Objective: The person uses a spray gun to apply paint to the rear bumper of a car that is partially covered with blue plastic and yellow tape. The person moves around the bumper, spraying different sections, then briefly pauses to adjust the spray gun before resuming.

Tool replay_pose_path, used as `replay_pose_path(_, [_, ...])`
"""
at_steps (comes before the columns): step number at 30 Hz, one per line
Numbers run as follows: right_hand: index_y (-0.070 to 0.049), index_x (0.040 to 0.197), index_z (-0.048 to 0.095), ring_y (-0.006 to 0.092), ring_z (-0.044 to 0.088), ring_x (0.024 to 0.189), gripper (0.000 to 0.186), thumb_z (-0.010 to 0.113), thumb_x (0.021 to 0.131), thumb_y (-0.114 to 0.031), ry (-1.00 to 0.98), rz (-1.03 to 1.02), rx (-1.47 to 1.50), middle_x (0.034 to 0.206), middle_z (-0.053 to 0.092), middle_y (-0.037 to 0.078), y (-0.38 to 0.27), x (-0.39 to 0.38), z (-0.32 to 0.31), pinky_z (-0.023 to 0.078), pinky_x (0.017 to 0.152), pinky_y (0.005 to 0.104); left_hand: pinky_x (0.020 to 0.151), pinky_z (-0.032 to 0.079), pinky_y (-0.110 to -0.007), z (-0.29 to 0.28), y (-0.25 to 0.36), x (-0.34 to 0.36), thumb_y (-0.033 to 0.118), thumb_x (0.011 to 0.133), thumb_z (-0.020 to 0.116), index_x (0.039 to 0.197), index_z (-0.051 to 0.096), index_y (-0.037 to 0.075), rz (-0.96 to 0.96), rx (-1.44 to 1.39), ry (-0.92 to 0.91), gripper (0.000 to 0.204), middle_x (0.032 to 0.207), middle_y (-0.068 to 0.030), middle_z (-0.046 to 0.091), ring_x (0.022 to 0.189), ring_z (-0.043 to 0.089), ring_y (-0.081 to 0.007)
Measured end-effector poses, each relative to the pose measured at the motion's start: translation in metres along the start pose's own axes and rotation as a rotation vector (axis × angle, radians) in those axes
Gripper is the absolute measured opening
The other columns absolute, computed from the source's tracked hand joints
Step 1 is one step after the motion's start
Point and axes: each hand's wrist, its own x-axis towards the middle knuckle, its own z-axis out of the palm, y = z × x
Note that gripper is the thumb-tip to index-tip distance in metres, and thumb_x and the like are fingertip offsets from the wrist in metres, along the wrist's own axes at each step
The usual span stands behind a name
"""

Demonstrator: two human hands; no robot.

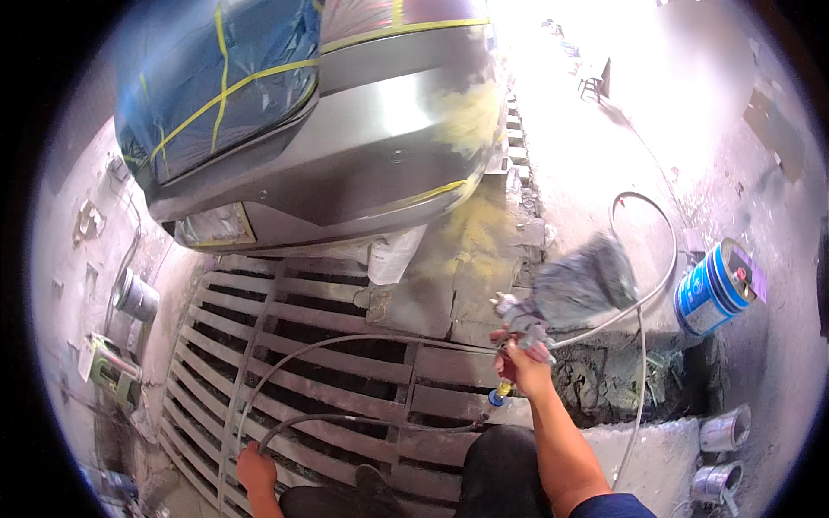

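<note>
My right hand [522, 367] grips a spray gun [516, 319] at lower centre-right, with a large dark, motion-blurred cup [587, 281] on top and a yellow-and-blue fitting [501, 393] below the handle. My left hand [256, 469] is closed around a dark hose [302, 419] at lower left; the hose runs toward the gun. Above the gun is a grey car body [354, 155] with blue masking film [181, 95], yellow tape and patchy yellowish coating at its right corner. White paper [393, 255] hangs under the car's lower edge.
A slatted metal grate [337, 375] lies below the car, with an open trench [587, 388] to its right. A blue drum [708, 293] and small cans [724, 432] stand at right, with looping pale hose [656, 285]. A metal bucket [136, 295] and a stool [591, 85] are farther off.
</note>
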Motion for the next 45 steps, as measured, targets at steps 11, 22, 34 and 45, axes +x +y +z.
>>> replay_pose_path(11, [-0.01,0.088,0.06,0.0086,0.049,0.045,0.033,0.058,0.085,-0.042,0.607,-0.171,0.107,0.06,0.054,-0.001,-0.06,0.053,-0.066,0.038,0.039,0.0226,0.071,0.045,-0.049,-0.015,0.008,-0.014,0.007,0.071,0.052,0.096,0.061,0.002,0.005,0.013,0.015,0.027,0.08,-0.0221,0.059,0.081,0.056,-0.0406])
replay_pose_path(22, [-0.009,0.065,0.059,0.0093,0.048,0.046,0.039,0.058,0.085,-0.042,0.095,0.126,-0.129,0.055,0.054,0.001,0.017,0.02,-0.014,0.037,0.043,0.0241,0.069,0.044,-0.049,-0.047,-0.006,-0.033,0.005,0.07,0.051,0.088,0.062,0.001,-0.068,0.083,0.059,0.021,0.084,-0.0233,0.061,0.079,0.058,-0.0413])
replay_pose_path(34, [-0.011,0.086,0.063,0.0083,0.048,0.049,0.04,0.054,0.085,-0.05,0.46,0.026,0.061,0.061,0.056,-0.001,0.068,0.1,-0.098,0.037,0.044,0.0237,0.063,0.043,-0.049,-0.083,0.001,-0.082,0.006,0.068,0.053,0.084,0.059,-0.002,-0.012,0.215,0.155,0.019,0.072,-0.0246,0.058,0.071,0.057,-0.0437])
replay_pose_path(45, [-0.007,0.087,0.059,0.0095,0.05,0.049,0.032,0.054,0.089,-0.038,0.019,0.052,0.067,0.058,0.052,0.001,0.132,0.093,-0.036,0.039,0.043,0.0231,0.064,0.044,-0.047,-0.103,-0.024,-0.084,0.002,0.067,0.049,0.089,0.061,-0.004,-0.059,0.199,0.245,0.026,0.076,-0.0281,0.059,0.074,0.058,-0.0434])
